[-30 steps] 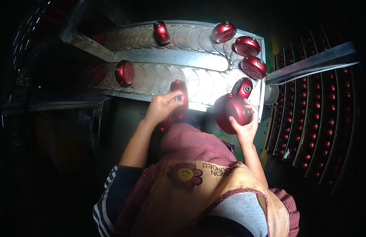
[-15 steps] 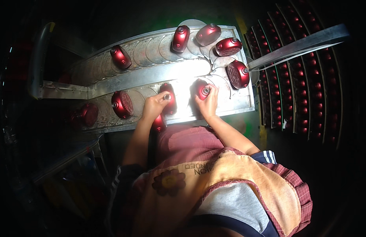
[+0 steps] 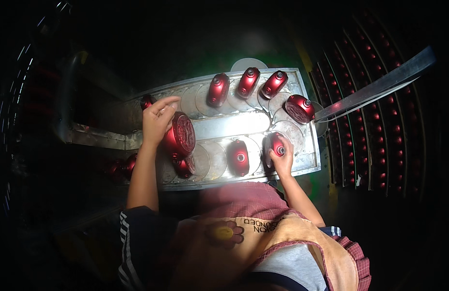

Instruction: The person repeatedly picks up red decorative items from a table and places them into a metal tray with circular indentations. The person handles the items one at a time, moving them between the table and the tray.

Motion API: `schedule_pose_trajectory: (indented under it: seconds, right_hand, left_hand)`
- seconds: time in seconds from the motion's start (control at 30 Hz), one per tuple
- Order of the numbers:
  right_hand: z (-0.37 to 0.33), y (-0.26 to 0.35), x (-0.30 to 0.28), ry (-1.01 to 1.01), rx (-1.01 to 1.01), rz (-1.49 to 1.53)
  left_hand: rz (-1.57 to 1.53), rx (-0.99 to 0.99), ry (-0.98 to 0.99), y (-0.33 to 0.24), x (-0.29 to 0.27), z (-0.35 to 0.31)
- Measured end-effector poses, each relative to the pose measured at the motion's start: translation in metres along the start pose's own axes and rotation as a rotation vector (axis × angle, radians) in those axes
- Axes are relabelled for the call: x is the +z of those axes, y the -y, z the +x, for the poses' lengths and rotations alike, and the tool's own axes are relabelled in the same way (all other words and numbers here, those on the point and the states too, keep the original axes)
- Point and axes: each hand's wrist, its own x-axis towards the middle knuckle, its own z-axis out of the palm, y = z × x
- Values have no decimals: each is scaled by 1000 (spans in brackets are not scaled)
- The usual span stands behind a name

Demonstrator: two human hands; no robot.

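Observation:
Glossy red flask-shaped bottles with short round necks, some showing an embossed face, stand along a metal conveyor. My left hand is at the left, fingers bent, against the side of a large-looking red bottle that it appears to grip; its thumb is hidden. That bottle is raised and partly covers another red bottle. Over at the right, my right hand curls its fingers and thumb round a red bottle on the near lane. Between the hands a red bottle stands upright.
The conveyor has overlapping round plates looping round a bright central bar. Several bottles line its far lane and right bend, including a red bottle. A metal post slants in from the right, before racks of red bottles.
My left hand has left the bottle now between the hands and moved left, to another bottle. My right hand stays on its bottle. The view has shifted; far-lane bottles have moved left along the conveyor.

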Motion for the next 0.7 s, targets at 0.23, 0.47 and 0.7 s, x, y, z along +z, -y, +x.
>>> schedule_pose_trajectory:
  seconds: [0.23, 0.47, 0.7]
  right_hand:
    - [8, -14, -49, -30, 234, -56]
    - [45, 35, -95, -254, 200, 62]
    - [100, 108, -17, 83, -16, 398]
  left_hand:
    - [127, 35, 79, 90, -13, 126]
    - [198, 57, 142, 162, -35, 187]
    - [77, 206, -144, 119, -81, 97]
